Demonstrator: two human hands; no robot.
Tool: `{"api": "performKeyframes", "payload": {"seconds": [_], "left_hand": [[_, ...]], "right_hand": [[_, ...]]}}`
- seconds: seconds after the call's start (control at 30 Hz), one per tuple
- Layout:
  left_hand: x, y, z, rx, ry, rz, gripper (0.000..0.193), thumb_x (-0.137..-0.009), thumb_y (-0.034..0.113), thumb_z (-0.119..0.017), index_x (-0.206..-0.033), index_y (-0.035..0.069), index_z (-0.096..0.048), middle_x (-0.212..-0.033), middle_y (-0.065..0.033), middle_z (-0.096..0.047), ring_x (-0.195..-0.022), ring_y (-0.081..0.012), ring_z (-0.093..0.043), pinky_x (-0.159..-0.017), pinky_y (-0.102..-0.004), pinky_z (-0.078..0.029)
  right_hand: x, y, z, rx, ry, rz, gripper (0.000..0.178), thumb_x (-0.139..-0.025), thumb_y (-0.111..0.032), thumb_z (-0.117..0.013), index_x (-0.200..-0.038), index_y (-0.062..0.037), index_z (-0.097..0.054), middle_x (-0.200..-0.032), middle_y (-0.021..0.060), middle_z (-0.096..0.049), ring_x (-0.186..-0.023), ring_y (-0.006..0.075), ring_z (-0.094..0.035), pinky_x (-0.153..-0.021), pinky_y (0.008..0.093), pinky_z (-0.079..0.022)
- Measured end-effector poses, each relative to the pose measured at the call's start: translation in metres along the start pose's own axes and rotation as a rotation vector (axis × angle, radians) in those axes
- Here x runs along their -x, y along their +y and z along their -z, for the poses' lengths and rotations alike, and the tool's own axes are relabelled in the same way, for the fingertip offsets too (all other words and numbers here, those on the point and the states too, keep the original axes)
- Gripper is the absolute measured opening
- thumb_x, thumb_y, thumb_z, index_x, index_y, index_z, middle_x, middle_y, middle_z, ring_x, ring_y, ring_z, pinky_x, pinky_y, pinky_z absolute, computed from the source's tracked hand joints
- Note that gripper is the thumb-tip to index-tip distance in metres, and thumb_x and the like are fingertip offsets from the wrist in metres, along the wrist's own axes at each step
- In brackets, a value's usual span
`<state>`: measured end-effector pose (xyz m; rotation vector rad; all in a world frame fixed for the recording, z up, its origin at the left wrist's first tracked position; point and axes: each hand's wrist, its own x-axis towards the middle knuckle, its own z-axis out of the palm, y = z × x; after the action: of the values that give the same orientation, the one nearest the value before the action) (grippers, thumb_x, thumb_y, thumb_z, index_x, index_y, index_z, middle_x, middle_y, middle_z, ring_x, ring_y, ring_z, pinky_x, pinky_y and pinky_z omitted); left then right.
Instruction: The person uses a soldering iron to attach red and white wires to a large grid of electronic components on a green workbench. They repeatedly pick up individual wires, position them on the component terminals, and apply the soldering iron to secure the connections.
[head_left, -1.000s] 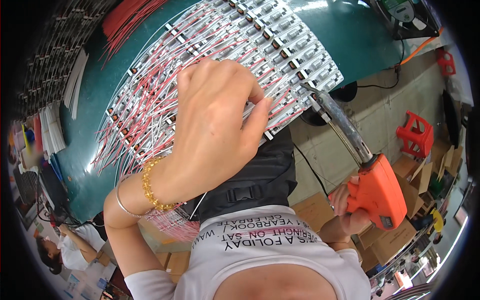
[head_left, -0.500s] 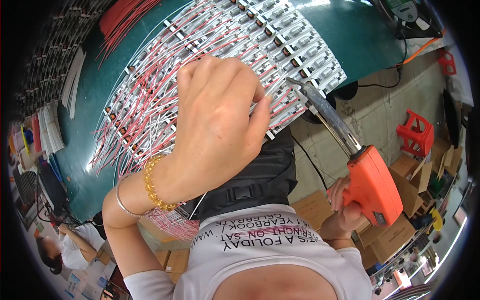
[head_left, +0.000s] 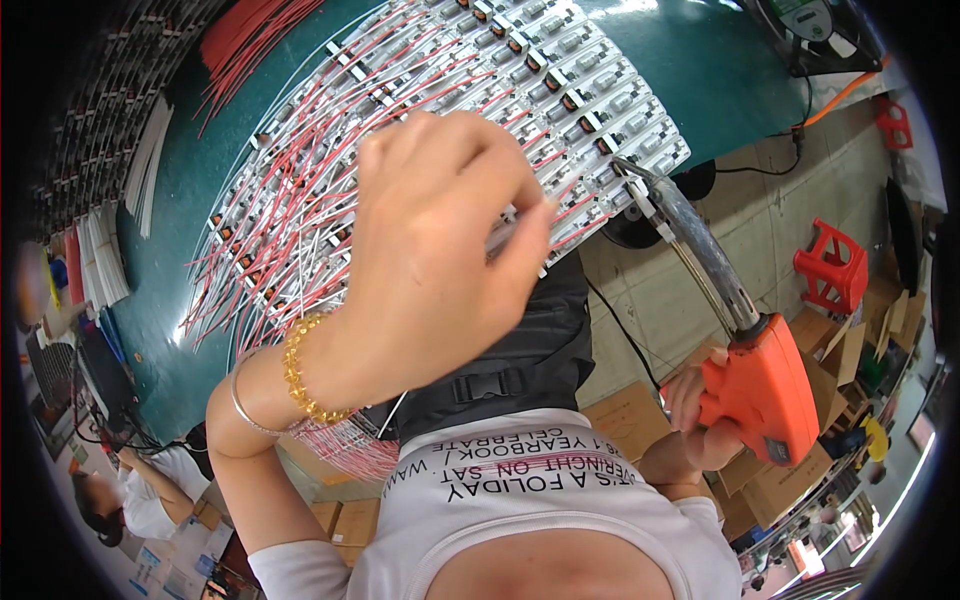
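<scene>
My left hand [head_left: 430, 240] hovers over a panel of white circuit boards [head_left: 610, 110], with fingers curled and the thumb close to the index finger. Whether anything is between those fingertips is hidden. Red and white wires [head_left: 300, 210] run over the panel, many of them attached to the boards. In my right hand [head_left: 700, 420] is an orange soldering gun [head_left: 775, 390], gripped by its handle. Its long metal barrel points up and left, and the tip is at the right edge of the panel, right of my left fingertips. Contact with a board cannot be made out.
The panel lies on a green tabletop [head_left: 720, 80]. Bundled red wires [head_left: 245, 45] and white wires [head_left: 148, 165] lie to the left. A small dark fan-like device [head_left: 810, 30] stands at the far right. Red stools [head_left: 832, 268] and cardboard boxes [head_left: 775, 480] are on the floor; another person sits at lower left.
The soldering gun has moved right and slightly down in my right hand, its tip farther from my left fingers. My left thumb and index finger have shifted slightly right.
</scene>
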<state>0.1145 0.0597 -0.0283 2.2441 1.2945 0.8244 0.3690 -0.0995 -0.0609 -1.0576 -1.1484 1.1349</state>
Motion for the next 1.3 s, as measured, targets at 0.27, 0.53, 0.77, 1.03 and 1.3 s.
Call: {"api": "performKeyframes", "payload": {"seconds": [0.27, 0.53, 0.77, 1.03, 1.3], "left_hand": [[-0.001, 0.005, -0.002, -0.019, -0.097, 0.002, 0.013, -0.073, 0.002, -0.071, -0.074, 0.007, -0.059, -0.088, -0.0052, -0.061, -0.087, -0.0245, -0.054, -0.081, -0.0366, -0.035], [-0.003, 0.009, -0.003, -0.029, -0.099, -0.003, 0.014, -0.072, 0.003, -0.071, -0.074, 0.007, -0.058, -0.086, -0.0046, -0.06, -0.086, -0.0249, -0.053, -0.08, -0.0368, -0.035], [-0.001, 0.005, -0.005, -0.028, -0.095, -0.009, 0.013, -0.072, 0.003, -0.071, -0.074, 0.007, -0.058, -0.086, -0.0048, -0.06, -0.086, -0.0253, -0.053, -0.08, -0.0371, -0.035], [0.0, 0.002, 0.005, -0.028, 0.011, -0.071, 0.011, -0.075, 0.0, -0.073, -0.076, 0.006, -0.063, -0.078, -0.0027, -0.064, -0.073, -0.0207, -0.06, -0.081, -0.0354, -0.04], [0.001, 0.007, -0.003, -0.059, 0.018, -0.079, 0.01, -0.076, 0.002, -0.073, -0.077, 0.007, -0.064, -0.07, -0.0006, -0.058, -0.065, -0.0193, -0.056, -0.081, -0.0363, -0.038]], "right_hand": [[0.017, -0.011, 0.006, 0.068, 0.121, -0.205, 0.079, -0.086, -0.065, -0.056, -0.12, 0.0062, -0.047, -0.052, -0.0013, -0.047, -0.041, 0.0109, -0.044, -0.044, 0.026, -0.039], [0.015, -0.011, -0.003, 0.355, 0.085, -0.117, 0.076, -0.087, -0.064, -0.056, -0.12, 0.0033, -0.048, -0.05, -0.0026, -0.045, -0.042, 0.0098, -0.043, -0.047, 0.0259, -0.04], [0.0, -0.025, -0.023, 0.173, 0.134, -0.23, 0.081, -0.087, -0.064, -0.055, -0.126, 0.0063, -0.045, -0.051, -0.004, -0.045, -0.042, 0.0086, -0.043, -0.047, 0.0256, -0.04], [-0.004, -0.023, -0.025, 0.142, 0.19, -0.161, 0.084, -0.086, -0.065, -0.056, -0.126, 0.0082, -0.044, -0.05, -0.0036, -0.044, -0.039, 0.0091, -0.042, -0.044, 0.0255, -0.039], [0.011, -0.017, -0.015, 0.133, 0.233, -0.149, 0.087, -0.086, -0.065, -0.057, -0.128, 0.0091, -0.043, -0.049, -0.0036, -0.043, -0.038, 0.009, -0.04, -0.043, 0.0247, -0.037]]}}
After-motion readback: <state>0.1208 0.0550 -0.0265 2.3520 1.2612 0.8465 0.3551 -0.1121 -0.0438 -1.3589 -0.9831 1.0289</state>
